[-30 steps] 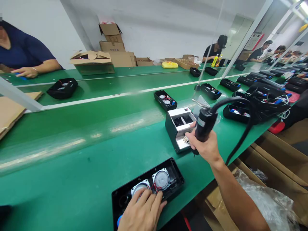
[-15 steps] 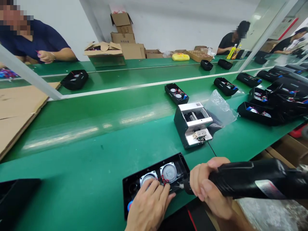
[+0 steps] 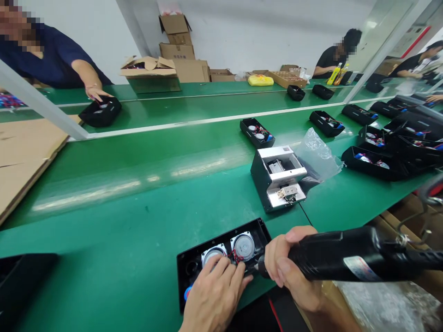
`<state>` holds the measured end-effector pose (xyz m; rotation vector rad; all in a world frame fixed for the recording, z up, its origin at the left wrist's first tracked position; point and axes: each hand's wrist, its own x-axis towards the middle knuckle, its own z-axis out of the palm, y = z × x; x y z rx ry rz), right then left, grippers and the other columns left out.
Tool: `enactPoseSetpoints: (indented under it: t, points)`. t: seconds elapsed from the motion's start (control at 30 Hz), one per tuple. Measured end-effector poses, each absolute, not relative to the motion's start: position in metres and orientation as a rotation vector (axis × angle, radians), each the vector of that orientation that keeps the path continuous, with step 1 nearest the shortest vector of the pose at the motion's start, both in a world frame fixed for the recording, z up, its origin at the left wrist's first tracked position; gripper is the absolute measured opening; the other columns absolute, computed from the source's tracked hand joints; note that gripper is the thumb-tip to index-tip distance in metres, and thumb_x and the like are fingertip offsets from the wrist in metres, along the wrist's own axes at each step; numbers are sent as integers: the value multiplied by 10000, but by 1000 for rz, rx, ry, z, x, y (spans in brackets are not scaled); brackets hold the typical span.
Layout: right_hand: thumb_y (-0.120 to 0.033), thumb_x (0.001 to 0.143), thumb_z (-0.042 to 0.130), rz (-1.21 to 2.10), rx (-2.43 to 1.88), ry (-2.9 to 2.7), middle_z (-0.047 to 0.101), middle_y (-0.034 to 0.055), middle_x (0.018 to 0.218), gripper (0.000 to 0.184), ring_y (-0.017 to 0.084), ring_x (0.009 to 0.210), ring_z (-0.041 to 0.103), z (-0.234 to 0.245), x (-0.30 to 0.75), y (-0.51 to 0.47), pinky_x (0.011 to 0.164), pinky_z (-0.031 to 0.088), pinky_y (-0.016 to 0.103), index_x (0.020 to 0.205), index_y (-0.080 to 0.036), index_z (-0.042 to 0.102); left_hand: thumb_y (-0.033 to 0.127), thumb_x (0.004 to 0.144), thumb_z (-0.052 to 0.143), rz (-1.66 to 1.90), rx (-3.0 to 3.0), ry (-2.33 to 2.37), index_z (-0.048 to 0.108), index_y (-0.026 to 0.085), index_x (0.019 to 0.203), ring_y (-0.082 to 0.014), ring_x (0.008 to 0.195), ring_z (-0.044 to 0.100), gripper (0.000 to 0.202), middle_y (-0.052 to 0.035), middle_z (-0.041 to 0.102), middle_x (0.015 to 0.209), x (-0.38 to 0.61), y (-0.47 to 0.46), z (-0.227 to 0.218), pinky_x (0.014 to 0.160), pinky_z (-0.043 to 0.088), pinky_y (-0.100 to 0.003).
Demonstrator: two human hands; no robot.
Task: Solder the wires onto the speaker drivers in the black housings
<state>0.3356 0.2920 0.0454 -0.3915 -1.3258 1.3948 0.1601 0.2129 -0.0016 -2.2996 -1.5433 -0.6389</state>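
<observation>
Black speaker housing (image 3: 207, 242) lies open side up on the green bench mat (image 3: 104, 221) right in front of you; your left hand (image 3: 214, 295) presses down on it, fingers spread wide over the two round speaker drivers (image 3: 242, 246) and their red-and-black wires (image 3: 237, 256); your right hand (image 3: 290, 263) wraps closed around a black electric screwdriver (image 3: 346, 260), held level, its tip at the housing's right side, just beside your left hand; farther up the mat stands a white-and-black metal fixture (image 3: 278, 180), a clear plastic bag (image 3: 318, 157) just beside it.
</observation>
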Motion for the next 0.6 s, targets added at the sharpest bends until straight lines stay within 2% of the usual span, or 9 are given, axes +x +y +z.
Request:
enactPoseSetpoints:
  t: [0.17, 0.33, 0.5, 0.6]
  points:
    - [-278, 1061, 594, 1340, -436, -1388, 503, -86, 666, 299, 140, 507, 480, 48, 339, 288, 554, 478, 301, 1322, -402, 519, 286, 1085, 611, -604, -2337, -1611, 720, 186, 1031, -202, 718, 673, 158, 13, 677, 748, 161, 211, -2, 825, 590, -403]
    - [-229, 1053, 561, 1365, -422, -1362, 509, -77, 655, 335, 154, 472, 476, 48, 339, 290, 475, 455, 274, 1330, -410, 507, 300, 1144, 435, -626, -2343, -1626, 724, 207, 1048, -222, 695, 670, 319, -13, 684, 736, 162, 211, -6, 780, 613, -440]
    - [-250, 1054, 587, 1336, -466, -1403, 506, -86, 655, 257, 143, 462, 470, 54, 333, 288, 495, 447, 281, 1261, -386, 519, 290, 1089, 616, -616, -2347, -1622, 702, 189, 1069, -206, 722, 679, 134, 5, 697, 770, 162, 209, -4, 837, 577, -400]
    - [-288, 1045, 635, 1215, -511, -1398, 476, -105, 621, 147, 116, 418, 434, 63, 323, 284, 479, 433, 273, 1149, -362, 563, 269, 1100, 589, -601, -2355, -1601, 691, 166, 1064, -199, 739, 674, 149, 12, 691, 762, 163, 210, -2, 855, 552, -390]
